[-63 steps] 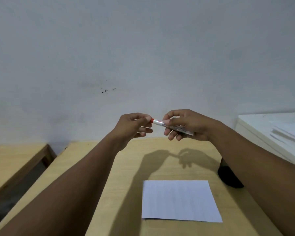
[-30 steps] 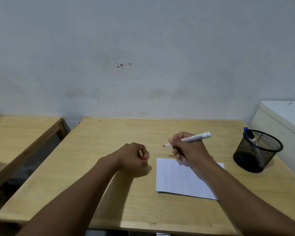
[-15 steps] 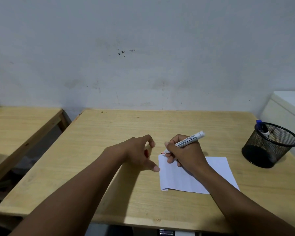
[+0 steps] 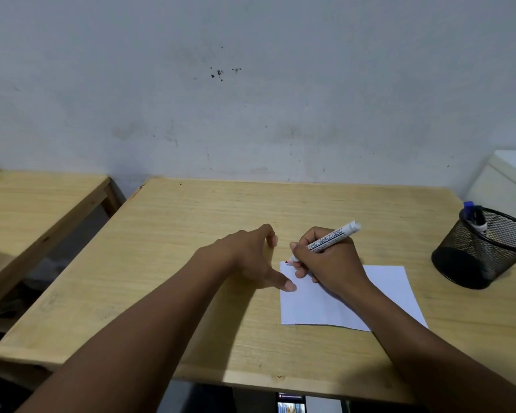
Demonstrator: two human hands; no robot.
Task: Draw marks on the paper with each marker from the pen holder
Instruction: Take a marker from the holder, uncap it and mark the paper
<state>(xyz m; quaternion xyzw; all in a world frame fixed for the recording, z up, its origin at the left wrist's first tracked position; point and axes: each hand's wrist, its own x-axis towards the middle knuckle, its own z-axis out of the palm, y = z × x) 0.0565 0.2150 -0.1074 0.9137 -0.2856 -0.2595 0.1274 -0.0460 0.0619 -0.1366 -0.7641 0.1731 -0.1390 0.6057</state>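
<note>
Pinched between thumb and fingers of the right hand (image 4: 329, 262), a white-barrelled whiteboard marker with black lettering (image 4: 328, 239) is poised in a writing grip, its red tip touching or just above the far left corner of the paper. The left hand (image 4: 251, 257) rests spread beside it, thumb tip pressing the sheet's left edge; whether it holds the red cap seen in its fingers a second ago cannot be told.

Two seconds ago both hands were raised in front of the grey-white wall (image 4: 251, 84), pulling the cap off. They have since dropped to the pale wooden desk (image 4: 191, 219), the left opening from a loose fist into a bracing spread, the right carrying the tip onto the corner of the sheet. The uncapping appears finished, and the first stroke looks about to begin.

On the desk, the white rectangular sheet of paper (image 4: 390, 284) lies flat near the front edge, partly under the right hand and forearm, with no marks visible on its exposed surface. Well apart from it to the right stands the black wire-mesh pen holder (image 4: 483, 254), upright near the desk's right edge. Leaning inside it is a second marker with a blue cap (image 4: 472, 216), so at least one more remains to be used.
</note>
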